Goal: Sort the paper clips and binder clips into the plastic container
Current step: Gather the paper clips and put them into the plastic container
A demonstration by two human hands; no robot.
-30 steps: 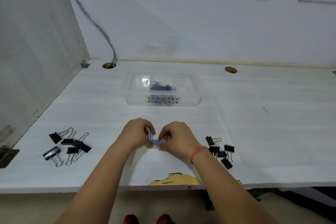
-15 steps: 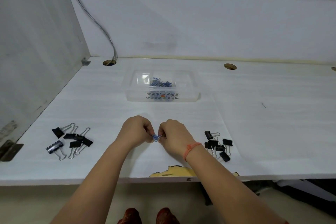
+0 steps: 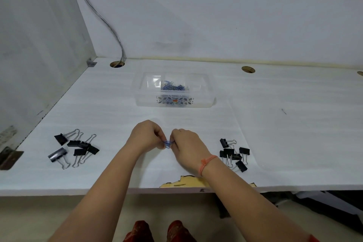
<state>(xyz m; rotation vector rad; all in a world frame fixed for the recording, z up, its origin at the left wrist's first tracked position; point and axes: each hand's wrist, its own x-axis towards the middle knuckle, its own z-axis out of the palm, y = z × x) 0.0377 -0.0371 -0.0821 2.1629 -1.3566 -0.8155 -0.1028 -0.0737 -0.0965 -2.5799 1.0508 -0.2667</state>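
Note:
My left hand [image 3: 146,136] and my right hand [image 3: 189,148] meet at the desk's front middle, both pinching a small bunch of blue paper clips [image 3: 167,143] between their fingertips. Beyond them stands a clear plastic container [image 3: 208,92] with a pile of blue paper clips [image 3: 173,87] inside. Several larger black binder clips [image 3: 75,148] lie in a group on the left of the desk. Several smaller black binder clips [image 3: 233,154] lie on the right, close to my right wrist.
The white desk [image 3: 284,133] has a chipped front edge [image 3: 182,181] below my right wrist. Two cable holes [image 3: 117,64] [image 3: 248,69] sit along the back, with a cable dropping into the left one. A partition wall [image 3: 35,55] closes the left side.
The paper clips hung looser between my hands a second ago; both hands have drawn them into a tighter pinch. The hands stay at the same spot on the desk.

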